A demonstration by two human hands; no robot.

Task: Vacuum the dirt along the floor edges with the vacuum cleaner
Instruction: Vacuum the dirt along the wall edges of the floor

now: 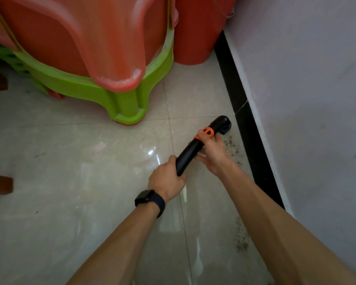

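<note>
A black vacuum cleaner tube (188, 156) with an orange collar (207, 132) points toward the black skirting (253, 138) at the wall. Its bent nozzle end (224, 124) sits low over the pale tiled floor next to the skirting. My left hand (167, 181) grips the near end of the tube; a black watch is on that wrist. My right hand (213, 155) holds the tube just below the orange collar, fingers wrapped from the right. Dark dirt specks (231, 146) lie along the floor edge right of my right hand, and more dirt (242, 239) shows nearer me.
A stack of red and green plastic stools (103, 64) stands at the upper left, its green leg (130, 112) close to the nozzle. A red bucket-like container (195, 38) stands by the wall corner. A brown wooden leg (0, 184) shows at the left edge. The grey wall (308, 99) fills the right.
</note>
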